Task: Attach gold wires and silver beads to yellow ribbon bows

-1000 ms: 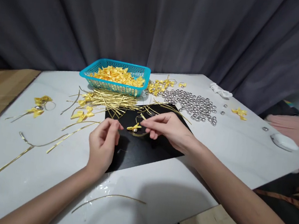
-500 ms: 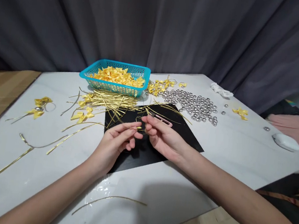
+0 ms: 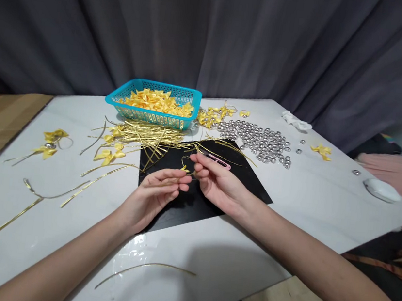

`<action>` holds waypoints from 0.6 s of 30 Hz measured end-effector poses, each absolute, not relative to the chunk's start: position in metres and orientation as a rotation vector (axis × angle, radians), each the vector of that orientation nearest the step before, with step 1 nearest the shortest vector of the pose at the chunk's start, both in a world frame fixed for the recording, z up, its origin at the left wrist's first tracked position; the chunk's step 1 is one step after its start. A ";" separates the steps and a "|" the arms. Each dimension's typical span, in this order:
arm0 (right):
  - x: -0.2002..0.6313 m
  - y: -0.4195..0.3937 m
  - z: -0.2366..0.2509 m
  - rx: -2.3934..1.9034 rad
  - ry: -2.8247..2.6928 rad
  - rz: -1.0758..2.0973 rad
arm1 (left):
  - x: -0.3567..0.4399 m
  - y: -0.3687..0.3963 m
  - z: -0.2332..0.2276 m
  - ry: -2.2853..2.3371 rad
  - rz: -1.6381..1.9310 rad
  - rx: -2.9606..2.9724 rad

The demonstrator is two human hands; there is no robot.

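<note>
My left hand (image 3: 155, 194) and my right hand (image 3: 215, 181) meet fingertip to fingertip over a black mat (image 3: 241, 177). Between them they pinch a small yellow ribbon bow (image 3: 185, 169) with a thin gold wire loop rising from it. The left hand lies palm up, its thumb and forefinger closed on the bow. The right hand's fingers hold the bow and wire from the other side. A pink clip (image 3: 219, 160) lies on the mat just behind the right hand.
A teal basket (image 3: 147, 112) of yellow bows stands at the back, a pile of gold wire strips (image 3: 147, 136) in front of it. Silver beads (image 3: 264, 141) spread at back right. Finished bows (image 3: 50, 144) lie left. A white mouse (image 3: 381, 189) sits far right.
The left hand turned palm up and came to the bow, joining the right hand. The bow was lifted off the mat, and the pink clip came into sight behind the right hand.
</note>
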State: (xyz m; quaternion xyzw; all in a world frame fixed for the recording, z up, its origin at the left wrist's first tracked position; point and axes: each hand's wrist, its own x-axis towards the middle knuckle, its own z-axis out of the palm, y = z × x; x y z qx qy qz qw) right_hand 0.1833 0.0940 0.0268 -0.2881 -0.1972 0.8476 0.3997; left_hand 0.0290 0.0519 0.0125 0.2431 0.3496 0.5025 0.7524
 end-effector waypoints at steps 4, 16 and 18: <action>0.183 0.094 0.027 -0.737 -0.515 2.146 | 0.030 0.055 0.010 0.774 1.169 0.472; 0.184 0.094 0.025 -0.730 -0.621 2.080 | 0.028 0.061 0.010 0.648 1.149 0.392; 0.183 0.094 0.026 -0.750 -0.609 2.068 | 0.026 0.062 0.011 0.636 1.161 0.336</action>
